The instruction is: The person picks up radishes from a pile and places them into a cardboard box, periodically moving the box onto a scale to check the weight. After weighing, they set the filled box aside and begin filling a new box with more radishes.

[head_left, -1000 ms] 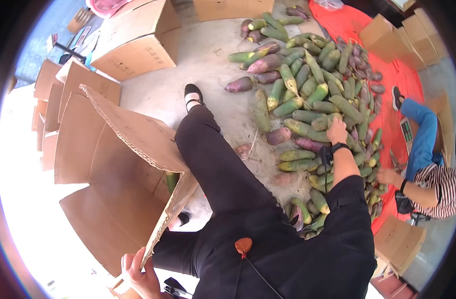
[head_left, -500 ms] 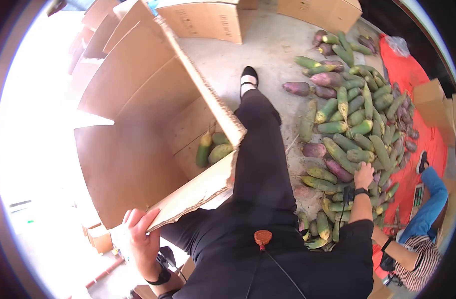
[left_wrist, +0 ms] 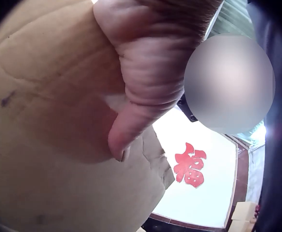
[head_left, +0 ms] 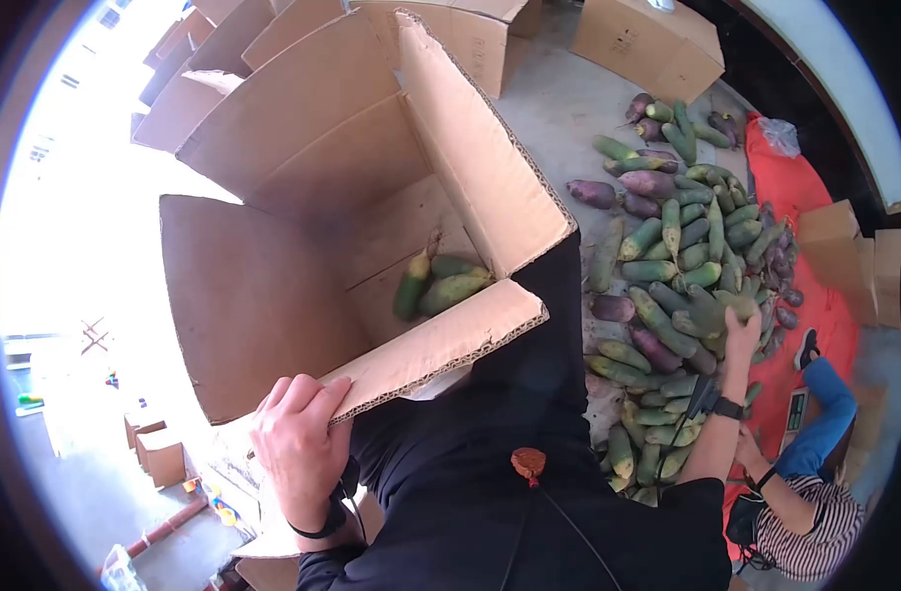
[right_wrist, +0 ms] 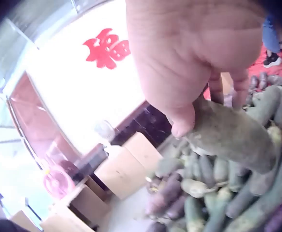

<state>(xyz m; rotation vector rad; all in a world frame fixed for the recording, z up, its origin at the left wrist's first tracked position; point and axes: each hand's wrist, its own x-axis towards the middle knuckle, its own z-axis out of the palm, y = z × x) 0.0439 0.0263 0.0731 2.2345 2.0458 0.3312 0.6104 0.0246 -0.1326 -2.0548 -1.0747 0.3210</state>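
My left hand (head_left: pixel 302 443) grips the near flap of an open cardboard box (head_left: pixel 440 345), fingers over its edge. The thumb presses flat against the cardboard (left_wrist: pixel 59 130) in the left wrist view. Inside the box lie three green radishes (head_left: pixel 455 291) in the corner nearest me. At the right, my right hand (head_left: pixel 742 335) holds a thick green radish (right_wrist: pixel 233 137), thumb on one side and fingers on the other. It is held over a large pile of green radishes (head_left: pixel 657 320).
Purple radishes (head_left: pixel 647 183) lie among the pile, partly on a red sheet (head_left: pixel 780 172). Another person (head_left: pixel 805 522) in a striped top sits at the lower right, near the pile. More cardboard boxes (head_left: pixel 647 44) stand behind. My leg (head_left: pixel 539 345) separates box and pile.
The head view has swung left, showing more of the box's inside and its three radishes. My right hand, earlier on the pile, now grips a radish. My left hand keeps its grip on the flap.
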